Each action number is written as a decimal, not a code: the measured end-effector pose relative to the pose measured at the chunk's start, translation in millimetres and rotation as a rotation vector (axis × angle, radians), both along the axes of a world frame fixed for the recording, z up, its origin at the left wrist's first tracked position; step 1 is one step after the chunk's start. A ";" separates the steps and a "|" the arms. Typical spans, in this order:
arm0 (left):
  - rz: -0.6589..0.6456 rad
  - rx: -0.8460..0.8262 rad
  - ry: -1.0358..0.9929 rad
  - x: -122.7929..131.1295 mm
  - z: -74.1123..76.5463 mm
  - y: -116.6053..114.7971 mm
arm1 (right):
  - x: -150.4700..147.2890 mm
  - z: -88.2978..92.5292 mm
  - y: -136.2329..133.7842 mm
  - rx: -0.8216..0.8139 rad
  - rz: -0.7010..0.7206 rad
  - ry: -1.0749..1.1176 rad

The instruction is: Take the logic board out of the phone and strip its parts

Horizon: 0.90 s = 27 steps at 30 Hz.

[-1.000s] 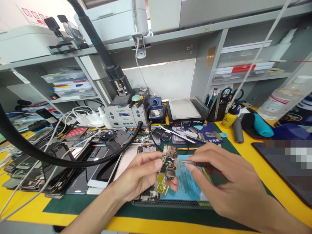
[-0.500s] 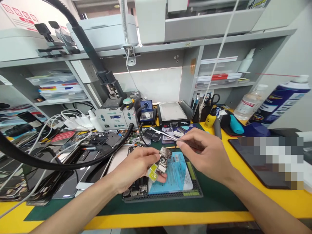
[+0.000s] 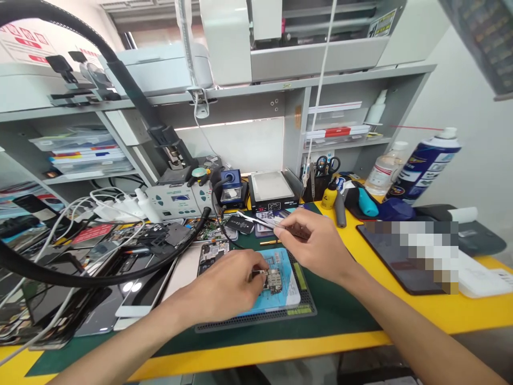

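Since half a second ago, my view has swung so the yellow workbench and its green mat sit lower and further left. My left hand has dropped from mid-air to the blue pad. The circuit board, held up and tilted before, now lies almost flat on that pad. My right hand has drifted left and down a little.

My left forearm comes in from the lower left, palm down, with the fingertips pinched together on the board's left edge. My right forearm enters from the lower right, wrist bent, knuckles up. Its thumb and forefinger are closed on a pair of tweezers, whose tips point up and left over the clutter behind the pad. The tweezers are well apart from the board. I think their tips are empty, though they blur against the parts beneath.

The dark grid tray under the blue pad also carries an opened phone body along its left side. Behind, a black pen holder stands against the shelf upright, with scissors and other tools upright in it. A blue spray can and a clear bottle stand at the far right.
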<state>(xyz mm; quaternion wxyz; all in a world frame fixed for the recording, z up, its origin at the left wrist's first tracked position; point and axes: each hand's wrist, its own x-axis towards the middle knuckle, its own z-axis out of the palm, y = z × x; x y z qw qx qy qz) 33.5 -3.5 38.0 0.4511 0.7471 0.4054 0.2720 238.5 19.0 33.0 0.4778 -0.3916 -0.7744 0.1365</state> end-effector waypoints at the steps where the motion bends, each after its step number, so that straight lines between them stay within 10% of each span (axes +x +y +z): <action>1: 0.008 0.096 0.009 -0.6 0.8 -1.6 | 0.5 0.1 0.0 -0.008 0.003 -0.005; 11: 0.125 -0.012 0.191 -19.5 0.1 5.6 | 9.7 -15.6 6.2 -0.136 0.133 -0.040; 27: 0.248 0.246 0.054 -36.1 2.5 13.4 | 1.0 8.4 -9.6 -0.165 0.090 -0.214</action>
